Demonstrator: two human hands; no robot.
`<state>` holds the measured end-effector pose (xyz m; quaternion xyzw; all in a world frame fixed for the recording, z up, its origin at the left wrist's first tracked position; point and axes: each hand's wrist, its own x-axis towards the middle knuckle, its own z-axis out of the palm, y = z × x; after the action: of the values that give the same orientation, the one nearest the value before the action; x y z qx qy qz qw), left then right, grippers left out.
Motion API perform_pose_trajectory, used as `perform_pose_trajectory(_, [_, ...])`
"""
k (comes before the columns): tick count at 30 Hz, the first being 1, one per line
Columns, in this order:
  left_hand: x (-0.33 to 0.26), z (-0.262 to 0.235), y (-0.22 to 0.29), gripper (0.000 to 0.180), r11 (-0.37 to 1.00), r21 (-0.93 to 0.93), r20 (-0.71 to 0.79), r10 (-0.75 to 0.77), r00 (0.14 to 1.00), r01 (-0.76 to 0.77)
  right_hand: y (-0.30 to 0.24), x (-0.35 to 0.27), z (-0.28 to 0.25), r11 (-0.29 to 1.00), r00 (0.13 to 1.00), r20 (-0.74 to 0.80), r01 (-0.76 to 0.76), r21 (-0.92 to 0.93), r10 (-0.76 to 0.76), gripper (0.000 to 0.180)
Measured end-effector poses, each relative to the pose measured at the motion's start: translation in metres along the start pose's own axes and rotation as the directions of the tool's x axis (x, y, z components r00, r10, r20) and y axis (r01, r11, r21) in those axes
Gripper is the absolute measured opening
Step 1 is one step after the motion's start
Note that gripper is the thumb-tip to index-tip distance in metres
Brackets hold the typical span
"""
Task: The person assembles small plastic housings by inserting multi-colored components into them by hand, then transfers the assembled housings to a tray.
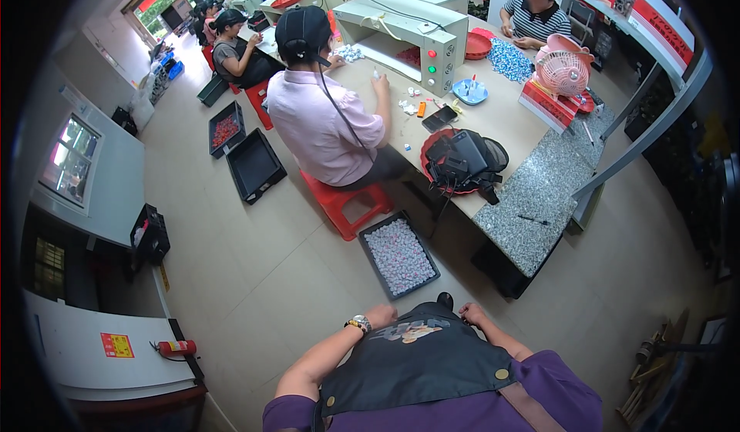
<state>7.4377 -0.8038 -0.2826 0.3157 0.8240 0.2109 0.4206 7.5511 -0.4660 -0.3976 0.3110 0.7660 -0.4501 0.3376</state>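
Head view: the left hand [380, 316], a watch at its wrist, and the right hand [472, 312] both rest fingers curled on a dark apron [416, 355], holding nothing. Just ahead, a black floor tray of pale small pieces [398, 255] sits beside a red plastic stool [347, 201].

orange label [116, 345] on white cabinet [92, 355]

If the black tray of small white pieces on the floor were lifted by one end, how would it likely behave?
The tray looks shallow and rigid, so it probably stays flat. It is heaped with loose pieces, so it is likely heavier than its size suggests. Tilted, they would probably slide and spill over the low rim.
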Motion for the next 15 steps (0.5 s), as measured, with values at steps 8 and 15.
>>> perform_pose_trajectory(8, [-0.0042,-0.0040,0.0063,0.025,1.000,0.014,0.013,-0.013,1.000,0.013,-0.0031,-0.0058,-0.0049,0.999,1.000,-0.004,-0.014,0.036,0.014,0.020])
perform_pose_trajectory(15, [-0.0031,-0.0026,0.0057,0.024,1.000,-0.001,0.009,-0.022,1.000,0.022,-0.0030,-0.0033,-0.0059,1.000,1.000,0.005,0.003,-0.002,-0.003,0.021])
